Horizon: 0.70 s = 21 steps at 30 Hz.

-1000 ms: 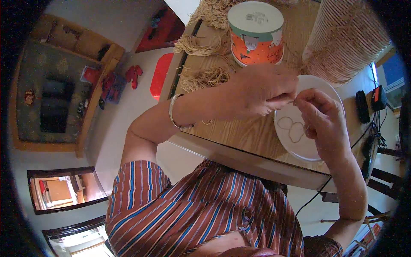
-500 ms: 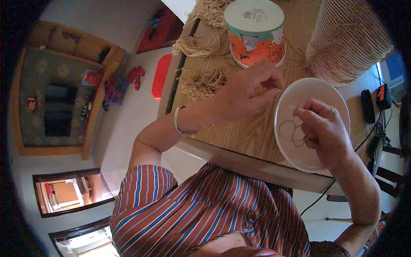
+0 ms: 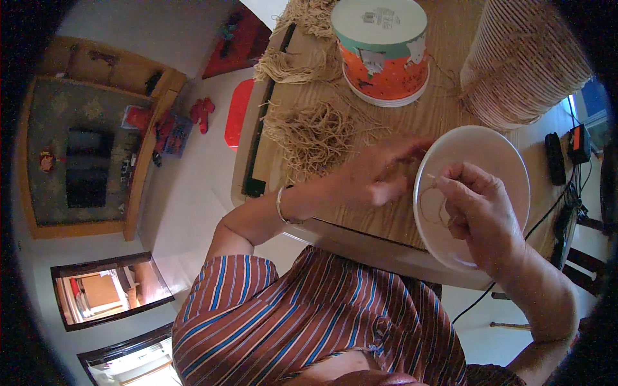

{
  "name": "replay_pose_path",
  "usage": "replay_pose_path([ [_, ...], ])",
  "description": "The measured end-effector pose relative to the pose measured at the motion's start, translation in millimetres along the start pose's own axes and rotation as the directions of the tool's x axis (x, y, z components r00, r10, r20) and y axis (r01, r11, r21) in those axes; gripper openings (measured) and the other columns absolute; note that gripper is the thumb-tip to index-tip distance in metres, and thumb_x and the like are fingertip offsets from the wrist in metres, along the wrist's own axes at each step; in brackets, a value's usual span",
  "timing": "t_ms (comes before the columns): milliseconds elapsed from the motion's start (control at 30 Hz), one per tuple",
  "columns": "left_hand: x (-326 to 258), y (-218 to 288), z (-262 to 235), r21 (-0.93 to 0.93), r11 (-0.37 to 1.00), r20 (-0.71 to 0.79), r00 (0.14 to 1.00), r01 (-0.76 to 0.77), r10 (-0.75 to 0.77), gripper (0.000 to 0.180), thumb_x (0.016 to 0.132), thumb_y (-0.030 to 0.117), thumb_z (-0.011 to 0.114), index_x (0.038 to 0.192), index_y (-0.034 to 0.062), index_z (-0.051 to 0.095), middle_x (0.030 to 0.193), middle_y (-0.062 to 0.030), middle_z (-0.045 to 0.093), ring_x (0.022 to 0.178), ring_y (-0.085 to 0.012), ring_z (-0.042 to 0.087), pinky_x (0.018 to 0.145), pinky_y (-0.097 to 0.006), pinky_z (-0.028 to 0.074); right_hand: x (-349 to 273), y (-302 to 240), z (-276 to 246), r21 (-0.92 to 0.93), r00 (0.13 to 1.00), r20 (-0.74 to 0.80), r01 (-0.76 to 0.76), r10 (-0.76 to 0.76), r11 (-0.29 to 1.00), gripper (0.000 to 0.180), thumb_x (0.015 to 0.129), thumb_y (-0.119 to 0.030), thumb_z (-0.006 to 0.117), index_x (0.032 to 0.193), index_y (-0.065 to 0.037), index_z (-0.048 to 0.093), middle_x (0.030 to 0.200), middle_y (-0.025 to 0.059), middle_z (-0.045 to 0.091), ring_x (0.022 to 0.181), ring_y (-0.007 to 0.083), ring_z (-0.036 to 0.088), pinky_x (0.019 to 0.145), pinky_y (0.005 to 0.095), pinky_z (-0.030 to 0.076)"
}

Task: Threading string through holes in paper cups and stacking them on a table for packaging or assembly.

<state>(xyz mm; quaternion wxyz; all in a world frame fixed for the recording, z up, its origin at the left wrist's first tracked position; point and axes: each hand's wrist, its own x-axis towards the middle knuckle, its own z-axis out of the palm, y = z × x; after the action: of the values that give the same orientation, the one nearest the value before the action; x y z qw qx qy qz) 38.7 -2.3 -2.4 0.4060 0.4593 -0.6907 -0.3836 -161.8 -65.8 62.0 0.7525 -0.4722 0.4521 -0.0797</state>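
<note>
My right hand (image 3: 486, 212) is closed over a white bowl (image 3: 496, 145), thumb and forefinger pinching a thin tan string (image 3: 432, 215). A short end of the string pokes out past the fingertips, and a loop of it hangs against the inside of the bowl. My left hand (image 3: 380, 172) is by the bowl's left rim, above the wooden table. Motion smears its fingers, so whether they hold anything cannot be made out. Left of that hand lies a tangled heap of tan strings (image 3: 315, 132).
An orange and green tub (image 3: 383, 71) stands upside down behind the hands. To its right is a large cylinder wound with cord (image 3: 524, 64). More string bundles (image 3: 299, 67) lie on the wooden table (image 3: 386, 219) at the far left. Black cables and an adapter (image 3: 578, 145) are at the right.
My left hand has come nearer to me, uncovering more of the string heap. The right hand keeps its pinch over the bowl, slightly lower.
</note>
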Motion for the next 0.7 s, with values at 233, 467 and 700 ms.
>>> replay_pose_path([
  [233, -11, 6, 8, -0.024, 0.999, -0.016, 0.999, 0.042, -0.043, 0.063, 0.073, -0.002, 0.058, 0.133, 0.0014, 0.040, 0.126, -0.0165, 0.051, 0.118, -0.0287, 0.050, 0.100, -0.038, 0.040, -4, 9, -4, 0.076, 1.000, 0.014, -0.013, 0.012, 0.997, 0.012, 0.089, -0.019, 0.060, 0.091, -0.007, 0.060, 0.058, -0.0058, 0.044, 0.046, 0.0031, 0.040, 0.039, 0.0197, 0.033],
  [467, -12, 9, 10, 0.008, 0.999, -0.027, 0.998, 0.048, -0.048, 0.061, 0.074, 0.001, 0.063, 0.132, 0.0022, 0.042, 0.126, -0.0156, 0.051, 0.117, -0.0289, 0.050, 0.099, -0.039, 0.040, -4, 12, -2, 0.083, 0.999, 0.028, -0.018, 0.016, 0.996, 0.015, 0.089, -0.021, 0.060, 0.091, -0.007, 0.062, 0.059, -0.0060, 0.046, 0.047, 0.0026, 0.041, 0.039, 0.0190, 0.033],
  [700, -12, 18, 8, 0.016, 0.997, -0.036, 0.996, 0.079, -0.078, 0.056, 0.078, 0.001, 0.062, 0.131, 0.0028, 0.044, 0.125, -0.0146, 0.051, 0.118, -0.0274, 0.049, 0.099, -0.037, 0.040, -3, 13, 1, 0.115, 0.999, 0.045, -0.010, 0.004, 0.993, 0.009, 0.090, -0.018, 0.059, 0.092, -0.010, 0.055, 0.055, -0.0083, 0.034, 0.043, 0.0019, 0.029, 0.039, 0.0194, 0.022],
])
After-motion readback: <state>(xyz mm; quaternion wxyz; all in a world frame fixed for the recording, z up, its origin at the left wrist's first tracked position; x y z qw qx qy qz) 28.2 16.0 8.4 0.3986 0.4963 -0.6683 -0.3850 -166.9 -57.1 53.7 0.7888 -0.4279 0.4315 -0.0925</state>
